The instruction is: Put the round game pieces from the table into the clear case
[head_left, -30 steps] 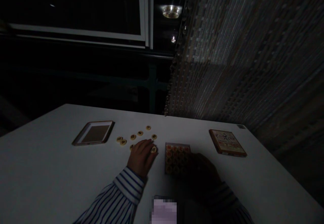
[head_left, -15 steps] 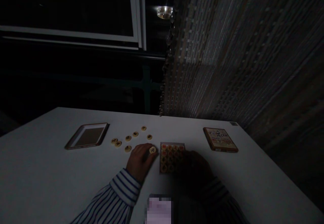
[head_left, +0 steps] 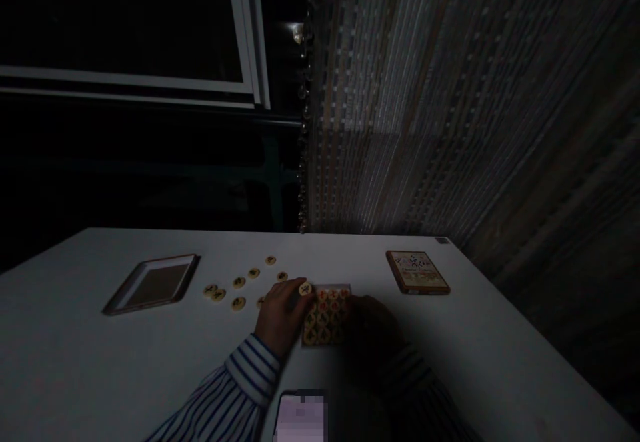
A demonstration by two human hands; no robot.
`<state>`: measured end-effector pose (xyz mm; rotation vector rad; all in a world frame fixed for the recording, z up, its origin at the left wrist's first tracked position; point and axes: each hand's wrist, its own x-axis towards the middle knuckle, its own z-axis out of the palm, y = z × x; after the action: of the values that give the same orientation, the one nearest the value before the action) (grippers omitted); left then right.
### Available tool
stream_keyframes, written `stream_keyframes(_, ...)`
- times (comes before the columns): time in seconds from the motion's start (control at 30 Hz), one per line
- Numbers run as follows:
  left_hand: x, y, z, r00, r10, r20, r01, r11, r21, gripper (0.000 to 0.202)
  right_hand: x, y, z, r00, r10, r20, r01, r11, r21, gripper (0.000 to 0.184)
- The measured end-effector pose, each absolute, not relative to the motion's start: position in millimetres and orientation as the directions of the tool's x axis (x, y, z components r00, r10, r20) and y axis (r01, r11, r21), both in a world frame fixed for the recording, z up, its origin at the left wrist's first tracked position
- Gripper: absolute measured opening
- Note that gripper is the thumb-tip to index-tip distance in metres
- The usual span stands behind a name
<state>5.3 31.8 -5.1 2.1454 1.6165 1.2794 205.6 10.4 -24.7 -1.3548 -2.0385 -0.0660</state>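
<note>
My left hand [head_left: 283, 312] pinches a round Chinese chess piece [head_left: 305, 289] with a dark character, between thumb and fingers. It is over the top left corner of a small box [head_left: 327, 345], where pieces lie in rows. Red-marked pieces [head_left: 333, 294] fill the far rows and dark-marked pieces [head_left: 324, 335] the near ones. At the box's right side is my right hand [head_left: 375, 325], deep in shadow and covering part of that side. Its fingers are too dark to make out. Several loose chess pieces [head_left: 239, 283] lie on the table left of my left hand.
On the white table [head_left: 125, 369], an open shallow lid or tray [head_left: 153, 285] lies at the left. A flat box with a printed cover [head_left: 419, 272] lies at the right. A phone [head_left: 301, 419] is at the near edge. Beyond hangs a string curtain [head_left: 390, 95].
My left hand has brought its chess piece rightward from beside the box to over its top left corner. My right hand stays at the box's right side. The whole view has shifted slightly.
</note>
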Motion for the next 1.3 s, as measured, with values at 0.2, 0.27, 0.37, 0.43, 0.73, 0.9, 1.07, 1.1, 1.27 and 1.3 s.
stream_keyframes(0.2, 21.1, 28.9, -16.8, 0.024, 0.867, 0.498, 0.642, -0.395, 0.658, 0.028, 207.2, 14.4, -29.4, -0.201, 0.783, 0.589, 0.822, 0.462, -0.333, 0.022)
stream_keyframes(0.27, 22.1, 25.9, -21.4, 0.055, 0.864, 0.500, 0.633, -0.418, 0.652, 0.026, 206.9, 13.3, -27.3, -0.181, 0.802, 0.570, 0.809, 0.451, -0.377, 0.021)
stream_keyframes(0.37, 21.0, 22.7, -23.9, 0.080, 0.852, 0.518, 0.636, -0.443, 0.631, 0.025, 205.7, 10.8, -21.2, -0.162, 0.827, 0.538, 0.763, 0.451, -0.464, 0.021)
stream_keyframes(0.43, 20.0, 21.9, -23.7, 0.095, 0.844, 0.527, 0.642, -0.457, 0.616, 0.024, 204.4, 9.7, -17.0, -0.142, 0.849, 0.510, 0.723, 0.440, -0.532, 0.022)
stream_keyframes(0.73, 21.7, 16.2, -19.2, 0.252, 0.776, 0.578, 0.663, -0.574, 0.481, 0.023, 186.5, 7.3, -7.9, -0.133, 0.952, 0.277, 0.392, 0.307, -0.867, 0.023)
stream_keyframes(0.9, 22.8, 13.2, -17.5, 0.318, 0.770, 0.554, 0.663, -0.598, 0.450, 0.023, 184.1, 3.5, 1.5, -0.121, 0.968, 0.220, 0.327, 0.248, -0.912, 0.023)
stream_keyframes(1.07, 24.3, 12.1, -18.8, 0.321, 0.746, 0.584, 0.644, -0.623, 0.443, 0.024, 188.2, 4.9, 2.8, -0.182, 0.966, 0.186, 0.300, 0.234, -0.925, 0.023)
stream_keyframes(1.1, 24.6, 11.9, -18.8, 0.320, 0.743, 0.588, 0.639, -0.627, 0.446, 0.025, 188.7, 5.5, 1.9, -0.188, 0.965, 0.183, 0.293, 0.233, -0.927, 0.023)
stream_keyframes(1.27, 25.2, 10.0, -16.6, 0.309, 0.772, 0.556, 0.607, -0.610, 0.509, 0.026, 188.8, 5.8, 0.9, -0.184, 0.962, 0.202, 0.270, 0.247, -0.931, 0.023)
stream_keyframes(1.3, 25.2, 9.4, -15.5, 0.307, 0.782, 0.542, 0.589, -0.604, 0.537, 0.025, 188.7, 5.3, 1.9, -0.182, 0.961, 0.209, 0.263, 0.253, -0.931, 0.023)
